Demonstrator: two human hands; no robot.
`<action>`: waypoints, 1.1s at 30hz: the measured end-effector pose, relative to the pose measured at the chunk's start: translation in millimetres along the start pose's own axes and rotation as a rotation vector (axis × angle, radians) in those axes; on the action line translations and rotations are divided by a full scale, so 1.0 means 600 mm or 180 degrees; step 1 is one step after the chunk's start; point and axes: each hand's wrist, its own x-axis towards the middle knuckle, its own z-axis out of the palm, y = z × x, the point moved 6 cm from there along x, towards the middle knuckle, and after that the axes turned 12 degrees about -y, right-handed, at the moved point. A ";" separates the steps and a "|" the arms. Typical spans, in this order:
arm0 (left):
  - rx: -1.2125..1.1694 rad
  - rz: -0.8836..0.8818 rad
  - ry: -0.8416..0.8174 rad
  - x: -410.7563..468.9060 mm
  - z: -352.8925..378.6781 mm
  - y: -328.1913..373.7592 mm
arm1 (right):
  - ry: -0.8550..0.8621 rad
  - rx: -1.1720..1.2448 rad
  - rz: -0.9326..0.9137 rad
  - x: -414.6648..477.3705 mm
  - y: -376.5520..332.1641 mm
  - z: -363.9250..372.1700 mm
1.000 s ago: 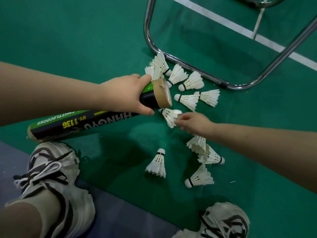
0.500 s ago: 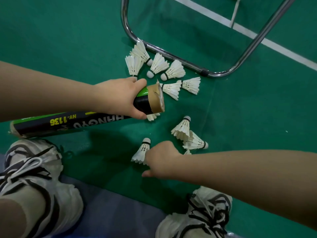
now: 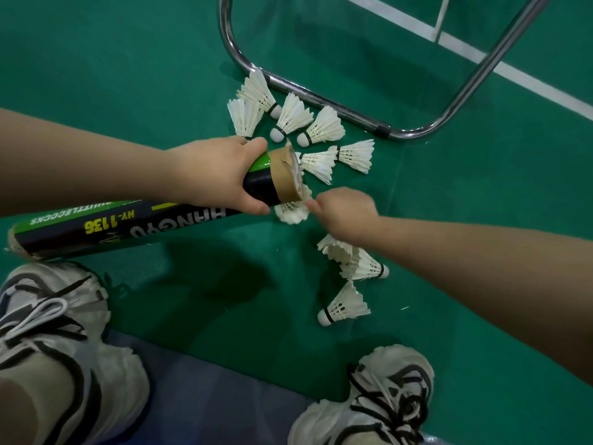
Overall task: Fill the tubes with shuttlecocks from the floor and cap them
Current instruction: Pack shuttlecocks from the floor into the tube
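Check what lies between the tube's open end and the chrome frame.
In the head view, six white shuttlecocks lie clustered on the green floor between the tube mouth and the chrome frame; the stretch is not bare.

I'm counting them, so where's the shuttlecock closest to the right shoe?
In the head view that shuttlecock lies on the green floor, right of centre, between the right shoe and two shuttlecocks under the right forearm.

We find open green floor [image 3: 112,59] left of the chrome frame [image 3: 321,100]; loose shuttlecocks [image 3: 293,115] crowd just before its near bar, blocking passage there.
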 end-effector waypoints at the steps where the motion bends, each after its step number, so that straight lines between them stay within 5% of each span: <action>1: 0.0019 -0.0015 0.0000 0.000 0.000 0.001 | -0.0021 0.0116 -0.0010 0.004 0.018 -0.007; 14: 0.0204 0.0093 -0.0118 0.009 0.018 0.029 | -0.0327 -0.0122 -0.0665 -0.082 0.061 0.085; 26: 0.0183 0.0309 -0.0064 0.015 0.011 0.080 | 0.0547 0.0874 -0.0643 -0.095 0.066 -0.027; 33: -0.0119 0.0454 0.0093 -0.024 -0.056 0.103 | 0.1078 0.1745 -0.1292 -0.167 0.035 -0.139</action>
